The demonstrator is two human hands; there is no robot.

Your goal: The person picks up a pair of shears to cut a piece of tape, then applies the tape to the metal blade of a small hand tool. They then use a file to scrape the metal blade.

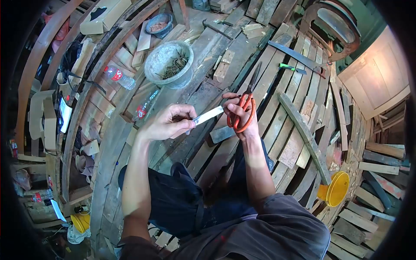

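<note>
Scissors [242, 110], orange-handled, gripped in right hand [239, 116] w/ fingers through loops, blades pointing up and away over boat planking [277, 86]. Pale strip [208, 115], maybe thin metal or tape, pinched betw. thumb and fingers of left hand [167, 123], far end touching scissors. Grey bucket [170, 63] of scraps beyond, plastic bottle [119, 77] nr it.

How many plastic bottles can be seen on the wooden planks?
2. One bottle with red label lies left of the grey bucket; a second bottle lies below it, near the left hand. Clutter may hide others.
</note>
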